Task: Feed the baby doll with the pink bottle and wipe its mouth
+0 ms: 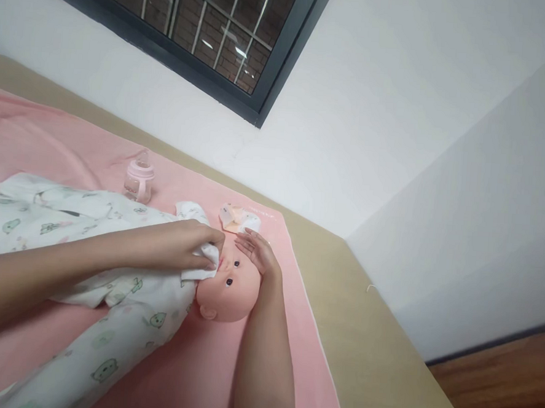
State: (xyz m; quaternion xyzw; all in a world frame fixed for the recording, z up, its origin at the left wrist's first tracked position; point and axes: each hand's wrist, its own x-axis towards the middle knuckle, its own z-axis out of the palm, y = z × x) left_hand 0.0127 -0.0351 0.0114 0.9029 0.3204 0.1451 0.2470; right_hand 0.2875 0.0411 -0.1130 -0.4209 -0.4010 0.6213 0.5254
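A baby doll (227,301) lies on its back with its head to the right, dressed in a white suit (154,320) with green animal prints. My left hand (200,244) pinches a white wipe (194,272) against the doll's face, beside the mouth. The wipe partly hides the cheek and chin. Curved around the far side of the doll's head, my right hand (256,251) rests with its fingers stretched out and holds nothing.
A pink baby bottle (139,182) stands behind the doll. Near my right fingertips lies a peach and white packet (235,218). A pink cloth (188,371) covers part of the wooden tabletop (352,332). White walls and a barred window (260,108) are beyond.
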